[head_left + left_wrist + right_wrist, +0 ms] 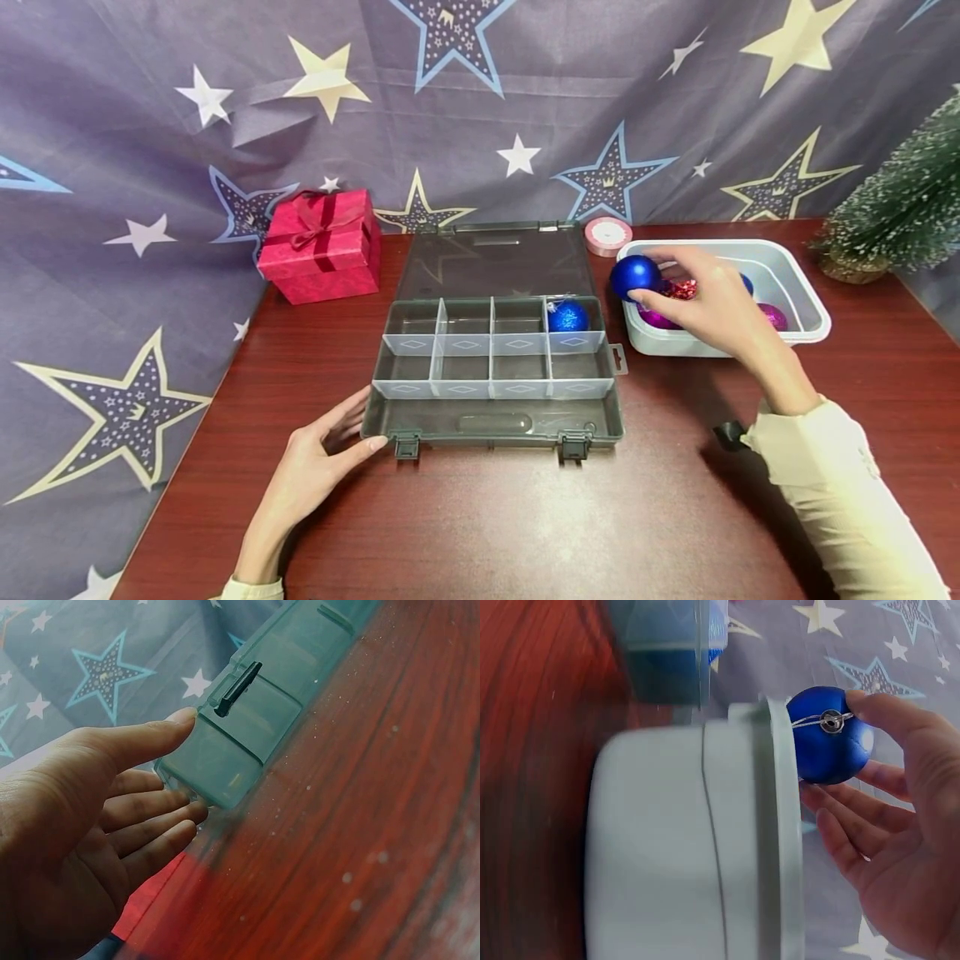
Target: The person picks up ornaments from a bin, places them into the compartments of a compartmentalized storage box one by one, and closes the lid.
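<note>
My right hand [716, 300] pinches a matte blue Christmas ball [635, 277] between thumb and fingers, above the left end of a white plastic tub [813, 321]. In the right wrist view the ball's silver cap and string [831, 721] show. Fairly straight fingers of my left hand [311, 471] touch the front left corner of a dark see-through organizer box [492, 425], the thumb at its front edge. The box's lid [495, 262] stands open at the back. A glittery blue ball [567, 317] sits in the back right compartment. Purple balls [772, 317] and red glittery stuff [678, 289] lie in the tub, partly hidden by my hand.
A red gift box [322, 250] with a bow stands at the back left. Behind the organizer is a pink ribbon roll [607, 236]. A small frosted tree [900, 200] stands at the back right. A star-patterned cloth [480, 125] hangs behind the wooden table [525, 533].
</note>
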Available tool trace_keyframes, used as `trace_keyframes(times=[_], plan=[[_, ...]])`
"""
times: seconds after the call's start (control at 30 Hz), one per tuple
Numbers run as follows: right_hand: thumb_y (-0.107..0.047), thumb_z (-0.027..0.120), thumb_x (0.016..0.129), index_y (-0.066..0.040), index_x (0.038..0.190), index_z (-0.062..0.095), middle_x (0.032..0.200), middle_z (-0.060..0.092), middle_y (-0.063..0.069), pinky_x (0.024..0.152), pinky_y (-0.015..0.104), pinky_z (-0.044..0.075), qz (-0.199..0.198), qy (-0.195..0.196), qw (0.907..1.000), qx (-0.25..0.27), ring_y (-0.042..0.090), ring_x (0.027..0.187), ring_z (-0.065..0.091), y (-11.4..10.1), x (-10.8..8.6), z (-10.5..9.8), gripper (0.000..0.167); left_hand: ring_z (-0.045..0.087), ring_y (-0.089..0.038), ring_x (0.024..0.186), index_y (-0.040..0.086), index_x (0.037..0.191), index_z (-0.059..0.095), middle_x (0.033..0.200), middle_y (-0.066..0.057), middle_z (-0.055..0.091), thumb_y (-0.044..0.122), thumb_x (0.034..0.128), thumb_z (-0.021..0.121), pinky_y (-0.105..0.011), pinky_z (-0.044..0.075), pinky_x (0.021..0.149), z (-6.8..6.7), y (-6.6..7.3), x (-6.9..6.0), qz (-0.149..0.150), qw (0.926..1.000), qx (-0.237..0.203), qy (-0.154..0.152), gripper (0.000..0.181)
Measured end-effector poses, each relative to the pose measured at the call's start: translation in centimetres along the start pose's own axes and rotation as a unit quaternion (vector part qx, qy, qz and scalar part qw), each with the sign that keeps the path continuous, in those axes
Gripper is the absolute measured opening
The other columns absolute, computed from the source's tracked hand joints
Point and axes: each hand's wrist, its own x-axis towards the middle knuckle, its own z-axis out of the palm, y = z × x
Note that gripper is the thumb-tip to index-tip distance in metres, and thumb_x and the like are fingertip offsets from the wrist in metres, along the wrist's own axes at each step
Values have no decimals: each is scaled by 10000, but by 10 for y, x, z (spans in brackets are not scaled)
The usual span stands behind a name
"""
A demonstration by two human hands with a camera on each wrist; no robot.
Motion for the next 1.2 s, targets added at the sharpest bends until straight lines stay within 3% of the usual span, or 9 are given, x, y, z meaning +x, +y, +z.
trace_keyframes(times=[0.13,0.2,0.63,1.2], plan=[[-109,862,857,-9,1306,657,1245,688,192,888,516,592,-115,-190,9997,68,379,1000,716,-8,6,10,503,680,-195,1157,156,1487,583,1314,-98,685,140,905,832,-175,525,950,0,-1,0,-25,10000,-9,4,634],[-118,861,860,-5,1308,657,1253,684,196,883,578,577,-181,-240,9995,101,382,996,714,-10,9,15,506,680,-188,1157,151,1487,582,1316,-100,684,140,904,833,-178,526,952,0,-2,1,-33,10000,-12,-3,634],[-214,846,894,-6,1317,650,1172,691,166,920,514,576,-326,-687,9966,322,317,1014,694,-29,27,48,510,677,-188,1168,161,1486,584,1341,-92,673,141,900,838,-181,524,958,0,-3,1,-32,10000,-5,-24,639],[-275,851,893,-42,1332,645,1223,663,127,979,479,557,-406,-1334,9892,456,288,1086,665,-47,46,76,538,675,-189,1171,160,1487,583,1346,-98,667,123,903,831,-180,522,961,1,-2,0,-24,10000,-72,-27,635]])
